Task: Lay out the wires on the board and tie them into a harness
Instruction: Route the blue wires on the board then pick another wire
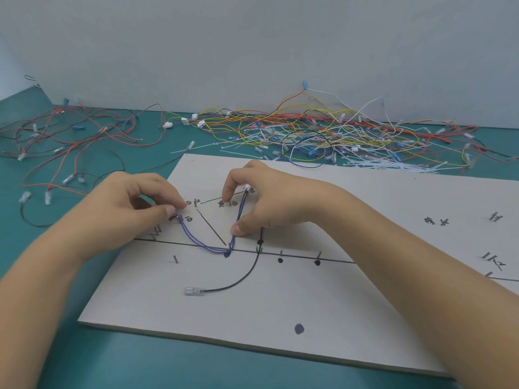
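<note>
**On the board [309,299]: blue wires [206,242] between my hands**

My left hand [134,203] pinches their left end; my right hand [266,197] grips the right end, thumb on the strands. Between, they dip round a nail [230,245] toward the board's near edge.

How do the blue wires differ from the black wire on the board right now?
The blue wires are several strands; the black wire is single. The blue wires make a V round a nail, held by the left hand and the right hand; the black wire curves loosely, its terminal lying free. Both lie on the board.
</note>
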Available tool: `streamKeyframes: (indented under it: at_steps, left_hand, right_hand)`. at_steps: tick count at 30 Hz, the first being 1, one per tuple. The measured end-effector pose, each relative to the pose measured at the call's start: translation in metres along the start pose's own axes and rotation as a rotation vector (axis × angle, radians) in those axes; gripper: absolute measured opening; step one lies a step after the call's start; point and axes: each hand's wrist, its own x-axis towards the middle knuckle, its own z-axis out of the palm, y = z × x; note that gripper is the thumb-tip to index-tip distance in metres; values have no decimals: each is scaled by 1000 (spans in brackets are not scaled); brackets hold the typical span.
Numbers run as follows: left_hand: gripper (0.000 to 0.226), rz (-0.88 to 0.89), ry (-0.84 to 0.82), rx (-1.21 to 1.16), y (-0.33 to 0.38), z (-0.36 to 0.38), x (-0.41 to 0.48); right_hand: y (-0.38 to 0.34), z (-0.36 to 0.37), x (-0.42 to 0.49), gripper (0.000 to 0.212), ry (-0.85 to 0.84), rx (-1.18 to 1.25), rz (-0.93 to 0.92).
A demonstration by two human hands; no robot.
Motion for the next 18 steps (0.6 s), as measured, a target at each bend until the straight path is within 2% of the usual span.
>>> streamKeyframes:
  at_steps: [3, 7, 12, 18]
  left_hand:
    - [35, -3, 19, 45, -2, 2, 2]
    - [16, -41, 6, 2, -9, 0, 3]
    - [19, -2, 10, -17, -3, 4, 2]
    - [35, -25, 36, -35, -3, 2, 1]
  right_hand:
    - [0, 0, 0, 46, 4, 2, 0]
    - [0, 0, -1, 46, 10, -1, 1]
    - [-1, -1, -2, 48, 12, 0, 9]
    - [-5, 3, -4, 46, 6, 33, 11]
